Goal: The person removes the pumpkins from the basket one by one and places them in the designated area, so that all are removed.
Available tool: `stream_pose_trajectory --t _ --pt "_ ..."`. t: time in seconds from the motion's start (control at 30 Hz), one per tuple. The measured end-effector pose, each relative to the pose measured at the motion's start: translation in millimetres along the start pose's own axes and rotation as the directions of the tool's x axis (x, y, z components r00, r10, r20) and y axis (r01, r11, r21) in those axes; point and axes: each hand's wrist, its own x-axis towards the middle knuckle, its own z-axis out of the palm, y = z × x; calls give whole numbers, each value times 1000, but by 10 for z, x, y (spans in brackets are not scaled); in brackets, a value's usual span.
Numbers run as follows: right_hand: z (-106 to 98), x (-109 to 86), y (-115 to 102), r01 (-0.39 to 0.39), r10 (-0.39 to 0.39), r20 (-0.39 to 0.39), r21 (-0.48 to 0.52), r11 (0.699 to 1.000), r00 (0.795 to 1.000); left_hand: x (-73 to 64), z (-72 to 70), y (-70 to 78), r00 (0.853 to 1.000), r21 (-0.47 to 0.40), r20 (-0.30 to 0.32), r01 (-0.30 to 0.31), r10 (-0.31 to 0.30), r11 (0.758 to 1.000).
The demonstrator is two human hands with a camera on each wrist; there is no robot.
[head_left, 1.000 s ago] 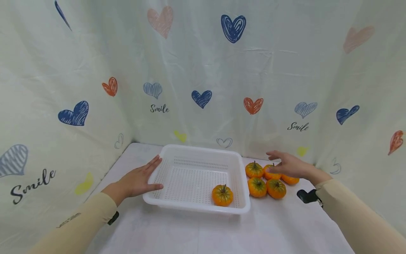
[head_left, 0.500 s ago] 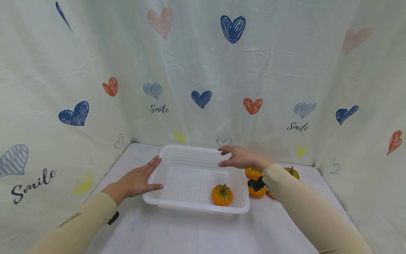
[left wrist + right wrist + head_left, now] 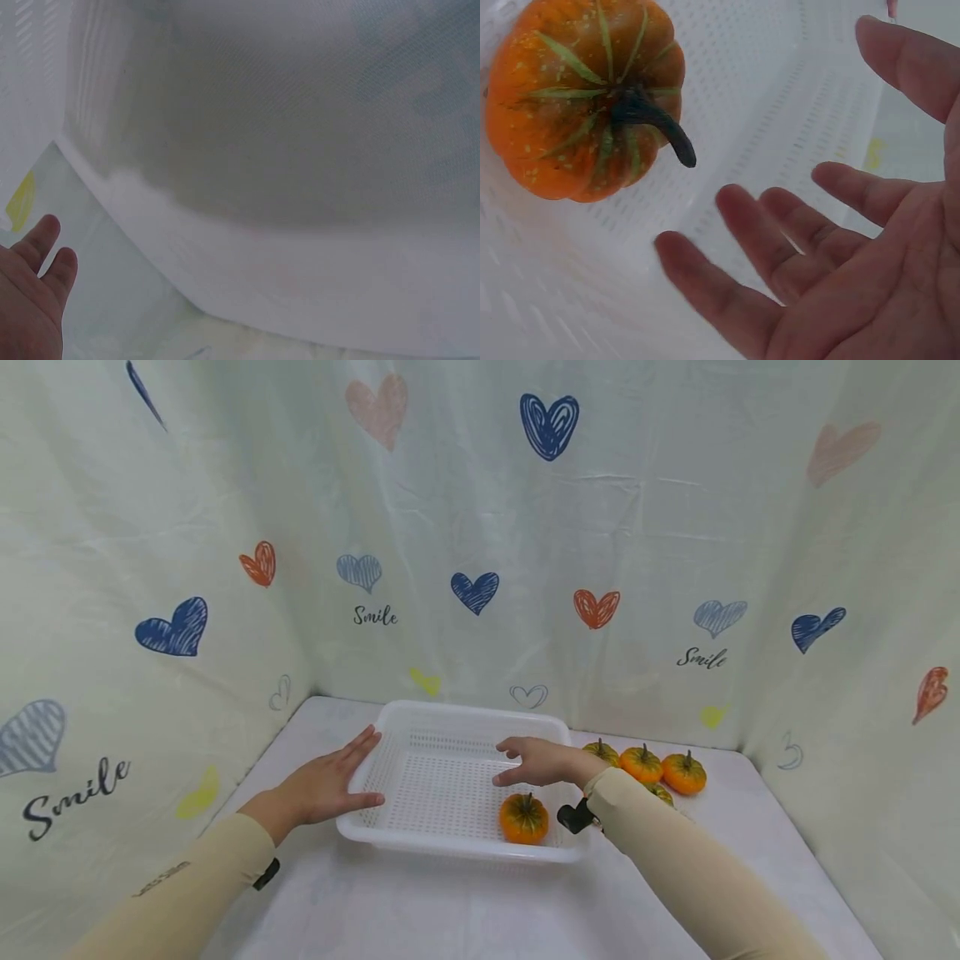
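Observation:
A white plastic basket [image 3: 450,852] with perforated walls stands on the table. Inside its near right corner sits a small orange pumpkin [image 3: 524,820] with a green stem. My left hand [image 3: 322,787] rests at the basket's left rim, fingers straight and thumb spread over the edge. Over the right part of the basket is my right hand [image 3: 536,762], behind the pumpkin in the head view. In the right wrist view, the right palm [image 3: 870,277] shows with fingers spread and nothing between them; the pumpkin's stem is near the fingertips.
More small pumpkins [image 3: 684,773] stand to the right of the basket, partly hidden by the right forearm [image 3: 675,852]. A curtain [image 3: 637,527] printed with hearts hangs behind the table [image 3: 420,910] and along both sides.
My right hand has moved left from above the pumpkins outside to over the basket, then slightly lower. The left hand, basket and pumpkin inside stay put.

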Motion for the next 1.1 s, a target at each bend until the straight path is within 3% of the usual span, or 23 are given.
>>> stream_pose_trajectory --t 0.23,0.43,0.77,1.1 --pt "86 -15 30 -86 81 99 47 995 992 -7 -15 -10 1000 1 4 -2 2 1000" --pt "180 -11 23 -110 97 167 70 991 981 -10 -17 -6 1000 -5 9 2 -2 1000" --pt "263 102 -56 -45 26 163 115 992 986 -11 -36 -10 1000 -9 -5 -2 2 1000" --pt "334 255 -155 12 -52 212 186 982 976 -14 -33 -17 1000 -20 9 -3 3 1000"
